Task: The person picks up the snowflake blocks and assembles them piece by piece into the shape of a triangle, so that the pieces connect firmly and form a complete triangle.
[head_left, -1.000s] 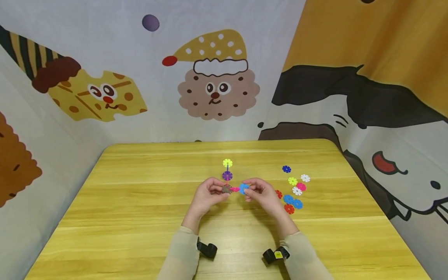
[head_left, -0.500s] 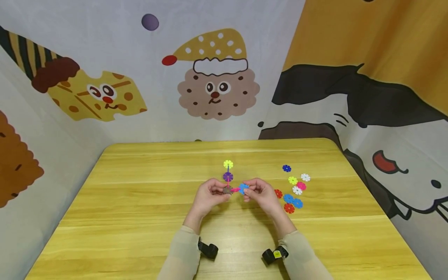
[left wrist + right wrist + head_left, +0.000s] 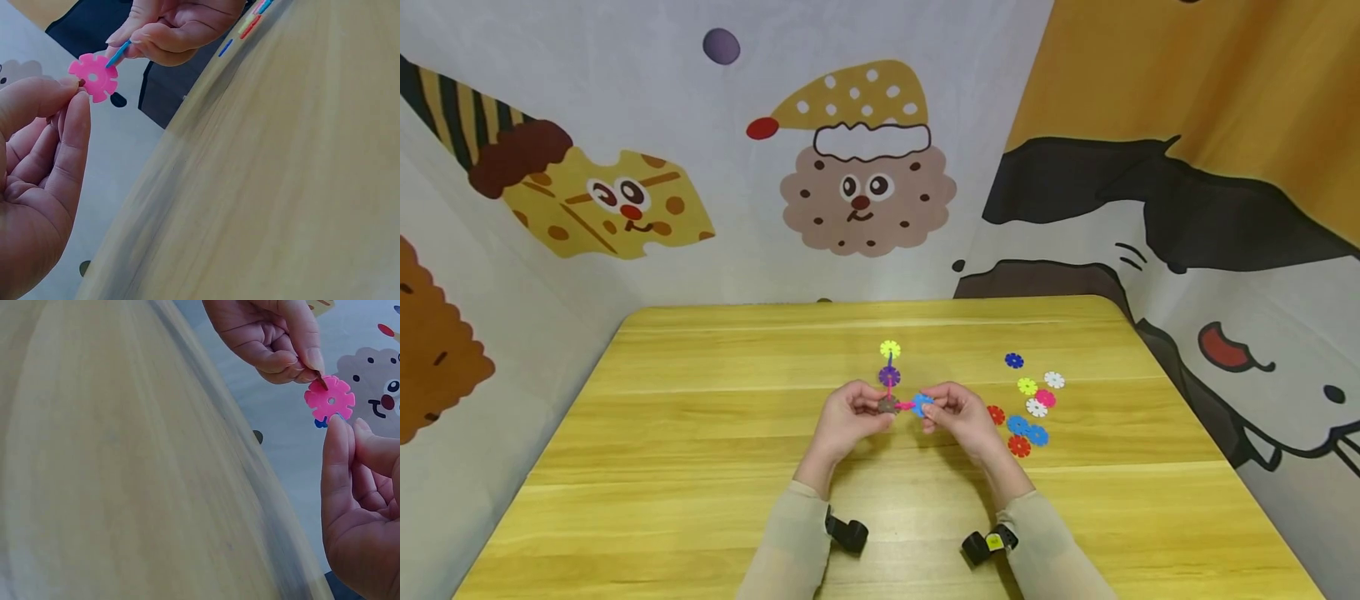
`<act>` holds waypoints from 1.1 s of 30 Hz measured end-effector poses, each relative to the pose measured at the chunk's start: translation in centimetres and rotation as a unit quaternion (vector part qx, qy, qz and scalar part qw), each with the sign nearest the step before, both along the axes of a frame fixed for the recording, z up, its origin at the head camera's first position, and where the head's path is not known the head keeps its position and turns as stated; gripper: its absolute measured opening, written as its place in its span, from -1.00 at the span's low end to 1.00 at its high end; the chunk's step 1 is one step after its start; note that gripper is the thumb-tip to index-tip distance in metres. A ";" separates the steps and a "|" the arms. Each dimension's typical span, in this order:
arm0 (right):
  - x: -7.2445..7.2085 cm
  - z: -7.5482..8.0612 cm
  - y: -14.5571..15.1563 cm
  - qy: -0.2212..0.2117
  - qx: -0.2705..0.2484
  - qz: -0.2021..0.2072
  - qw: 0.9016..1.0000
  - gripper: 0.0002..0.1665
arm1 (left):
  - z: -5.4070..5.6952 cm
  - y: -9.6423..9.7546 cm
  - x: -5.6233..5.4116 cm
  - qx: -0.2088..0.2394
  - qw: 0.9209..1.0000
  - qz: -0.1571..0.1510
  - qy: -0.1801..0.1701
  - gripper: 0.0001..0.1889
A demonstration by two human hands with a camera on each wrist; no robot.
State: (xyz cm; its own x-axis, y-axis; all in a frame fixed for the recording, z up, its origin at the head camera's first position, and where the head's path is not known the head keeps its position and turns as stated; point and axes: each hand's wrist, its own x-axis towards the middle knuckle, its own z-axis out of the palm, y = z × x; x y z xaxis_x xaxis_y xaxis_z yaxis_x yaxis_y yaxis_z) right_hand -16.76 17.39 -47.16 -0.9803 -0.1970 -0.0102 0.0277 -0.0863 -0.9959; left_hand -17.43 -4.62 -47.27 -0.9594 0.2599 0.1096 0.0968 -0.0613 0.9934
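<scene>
The left hand (image 3: 850, 417) and the right hand (image 3: 958, 417) are positioned above the wood-grained yellow bench (image 3: 700, 458), facing each other. The left hand's grip is clamped, thumb against fingers, on a brown-grey, round, notched plastic-looking disc (image 3: 888, 405). The right hand's grip is clamped, likewise by thumb and fingers, on a light-blue notched disc (image 3: 921, 405). Between the two grips, a bright-pink notched disc with a round centre hole (image 3: 92, 78) joins both: the brown-grey disc meets its rim on one side, the light-blue disc on the other. From the brown-grey disc a branch extends toward the far edge of the bench, comprising, in order, a pink piece seen edge-on (image 3: 890, 388), a purple notched disc (image 3: 890, 377), a blue piece seen edge-on (image 3: 890, 361) and a yellow notched disc (image 3: 890, 349). Loose notched discs lie on the bench beyond the right hand, on its outer side: one dark-blue disc (image 3: 1014, 361) apart at the far end, then white, yellow, pink, red and light-blue discs grouped close together, two light-blue ones (image 3: 1027, 430) touching. A black device is strapped at each wrist, left (image 3: 848, 535) and right (image 3: 988, 546).
</scene>
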 end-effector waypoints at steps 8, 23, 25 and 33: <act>0.1 -0.5 0.0 -0.016 -0.003 -0.001 1.000 -0.68 | 0.3 -0.1 -0.1 -0.026 1.000 -0.006 0.016 -0.72; 0.5 -0.4 -0.5 -0.018 -0.017 -0.032 0.999 -0.71 | 0.1 0.0 -0.2 -0.014 1.000 -0.014 0.009 -0.72; 0.5 -0.4 -0.7 -0.024 -0.029 -0.038 0.999 -0.72 | 0.2 0.0 -0.2 -0.011 1.000 -0.010 0.008 -0.72; 0.6 -0.3 -1.1 -0.024 -0.060 -0.061 0.996 -0.68 | 0.2 0.1 -0.2 -0.001 1.000 -0.008 0.012 -0.73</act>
State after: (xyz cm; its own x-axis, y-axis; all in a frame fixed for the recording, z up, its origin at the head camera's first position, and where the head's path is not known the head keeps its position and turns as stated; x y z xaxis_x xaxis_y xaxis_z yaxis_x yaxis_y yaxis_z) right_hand -16.18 16.31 -47.50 -0.9960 -0.0790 -0.0414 0.0572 -0.2104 -0.9759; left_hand -17.62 -4.50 -47.05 -0.9520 0.2762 0.1322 0.1197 -0.0616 0.9909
